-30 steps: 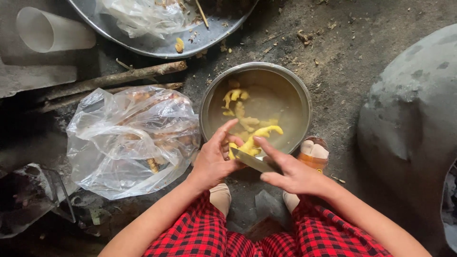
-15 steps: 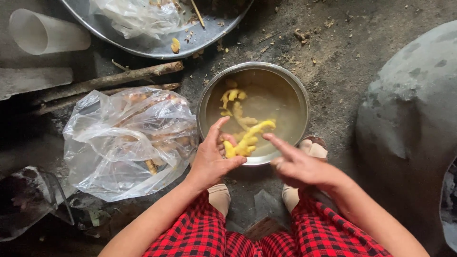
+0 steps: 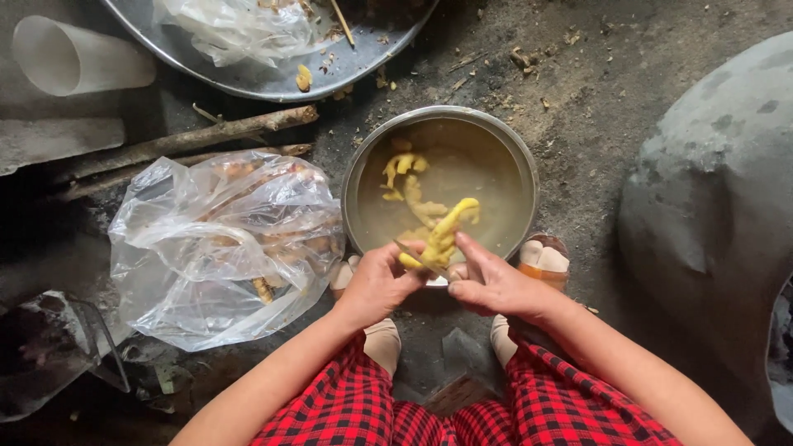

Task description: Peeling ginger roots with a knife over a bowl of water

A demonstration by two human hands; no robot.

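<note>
My left hand (image 3: 376, 285) grips the lower end of a peeled yellow root (image 3: 446, 231) and holds it over the near rim of a round metal bowl (image 3: 516, 157). My right hand (image 3: 496, 285) is closed on a small knife (image 3: 420, 258), whose thin blade lies against the root's lower part. The bowl holds cloudy water with several more yellow root pieces (image 3: 409, 177) in it. Both hands meet just above my sandalled feet.
A crumpled clear plastic bag (image 3: 223, 248) with roots inside lies left of the bowl. Two sticks (image 3: 190, 140) lie behind it. A big metal tray (image 3: 248, 78) and a translucent cup (image 3: 74, 58) are at the top. A large grey rounded mass (image 3: 710, 206) fills the right.
Half a second ago my right hand had drawn away from the root with its fingers spread. It is now back against the root with the blade on it. The left hand kept hold.
</note>
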